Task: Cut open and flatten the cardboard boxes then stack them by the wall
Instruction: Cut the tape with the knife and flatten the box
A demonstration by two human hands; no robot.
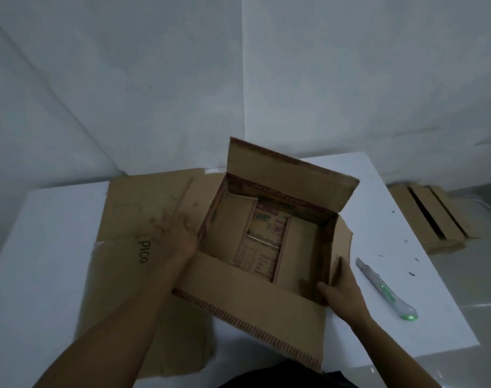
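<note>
An open brown cardboard box (266, 242) stands on the white table (54, 219), its top flaps spread and printed panels showing inside. My left hand (174, 233) is blurred and lies with spread fingers against the box's left side. My right hand (339, 289) grips the box's near right corner, thumb inside the wall and fingers outside. A flattened cardboard sheet (143, 208) marked "pico" lies under and left of the box. A grey and green utility knife (387, 289) lies on the table to the right of my right hand.
Several flattened cardboard pieces (434, 219) lie stacked on the floor at the right, near the white wall (350, 79). The table's right edge runs just past the knife. The walls meet in a corner behind the box.
</note>
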